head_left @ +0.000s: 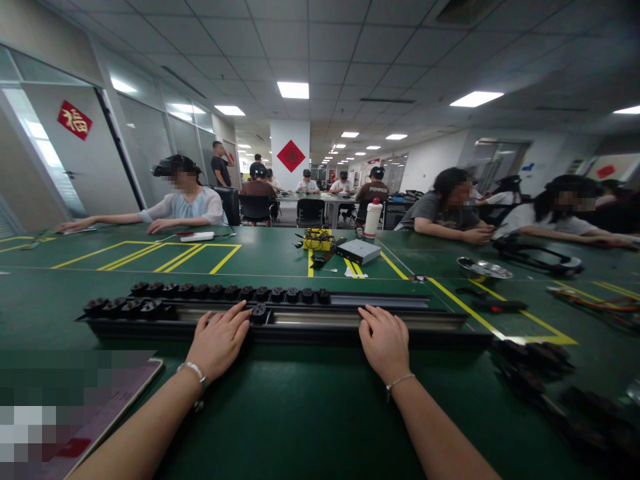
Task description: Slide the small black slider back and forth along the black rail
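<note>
A long black metal rail [320, 319] with a channel lies across the green table in front of me. Several black socket modules [131, 307] sit in its left end, and a single module [259, 313] sits further along. My left hand [219, 341] lies over the rail with its fingers stretched out, the fingertips beside that single module; whether they press on it I cannot tell. Further right, my right hand [385, 339] rests on the rail, fingers extended and holding nothing. Behind runs a second rail [380, 301], with a row of similar modules [231, 293] in its left part.
Loose black modules [537, 360] lie at the right. Beyond are a metal bowl [484, 269], a grey box [358, 251], a yellow box [319, 239] with cables and a white bottle [373, 219]. A flat panel [135, 390] lies at the left. Several people sit around.
</note>
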`<state>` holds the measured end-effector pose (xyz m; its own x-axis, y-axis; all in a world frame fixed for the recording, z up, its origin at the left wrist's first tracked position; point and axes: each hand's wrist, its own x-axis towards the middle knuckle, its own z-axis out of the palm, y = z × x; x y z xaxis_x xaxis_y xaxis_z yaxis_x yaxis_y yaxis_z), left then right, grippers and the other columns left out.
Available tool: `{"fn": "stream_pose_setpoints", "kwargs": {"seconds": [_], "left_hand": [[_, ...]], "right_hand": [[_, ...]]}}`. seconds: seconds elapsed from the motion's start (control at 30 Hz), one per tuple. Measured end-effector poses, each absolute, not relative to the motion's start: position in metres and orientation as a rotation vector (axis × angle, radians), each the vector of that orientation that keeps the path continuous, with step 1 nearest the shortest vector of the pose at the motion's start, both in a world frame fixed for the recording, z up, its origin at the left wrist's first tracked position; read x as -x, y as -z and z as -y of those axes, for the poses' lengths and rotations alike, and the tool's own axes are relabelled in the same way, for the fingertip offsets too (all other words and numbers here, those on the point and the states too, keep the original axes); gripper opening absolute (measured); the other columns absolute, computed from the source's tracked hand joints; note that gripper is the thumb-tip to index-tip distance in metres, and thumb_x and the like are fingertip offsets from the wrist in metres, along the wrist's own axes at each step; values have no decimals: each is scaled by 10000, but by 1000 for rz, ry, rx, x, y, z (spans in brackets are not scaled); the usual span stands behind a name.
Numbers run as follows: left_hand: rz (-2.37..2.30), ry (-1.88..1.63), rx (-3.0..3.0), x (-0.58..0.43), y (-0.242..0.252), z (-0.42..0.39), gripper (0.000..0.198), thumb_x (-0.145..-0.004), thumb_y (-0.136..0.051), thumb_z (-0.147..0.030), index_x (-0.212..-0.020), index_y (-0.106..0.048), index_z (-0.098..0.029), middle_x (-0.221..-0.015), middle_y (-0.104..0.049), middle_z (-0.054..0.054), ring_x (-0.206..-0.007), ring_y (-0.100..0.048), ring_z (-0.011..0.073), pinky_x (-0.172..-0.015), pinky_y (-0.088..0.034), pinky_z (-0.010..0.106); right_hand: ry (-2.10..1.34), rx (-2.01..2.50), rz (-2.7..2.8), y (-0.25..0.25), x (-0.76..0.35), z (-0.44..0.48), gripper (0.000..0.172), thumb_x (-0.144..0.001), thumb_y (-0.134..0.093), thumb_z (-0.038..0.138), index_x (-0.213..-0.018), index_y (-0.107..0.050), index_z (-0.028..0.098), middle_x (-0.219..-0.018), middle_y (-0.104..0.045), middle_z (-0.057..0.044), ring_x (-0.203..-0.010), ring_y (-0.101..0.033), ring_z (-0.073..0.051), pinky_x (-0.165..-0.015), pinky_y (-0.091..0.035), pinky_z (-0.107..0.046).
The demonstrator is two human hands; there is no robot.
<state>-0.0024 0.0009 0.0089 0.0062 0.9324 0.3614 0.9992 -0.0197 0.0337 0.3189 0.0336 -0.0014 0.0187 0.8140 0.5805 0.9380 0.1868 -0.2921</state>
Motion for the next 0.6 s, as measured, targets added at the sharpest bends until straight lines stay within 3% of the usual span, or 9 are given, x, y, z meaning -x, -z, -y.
{"fn": "stream_pose_setpoints", "kwargs": {"seconds": [0.6], "left_hand": [[2029, 399, 2055, 3, -10, 0, 435, -888, -234, -405, -1176, -553, -335, -1378, -438, -35, -1106, -517, 198, -1007, -236, 441]], "right_hand": [[241, 1654, 1813, 2, -319, -34, 355, -830, -389, 249, -1078, -643, 248, -1169, -612, -24, -1124, -485, -194, -983, -243, -387]]}}
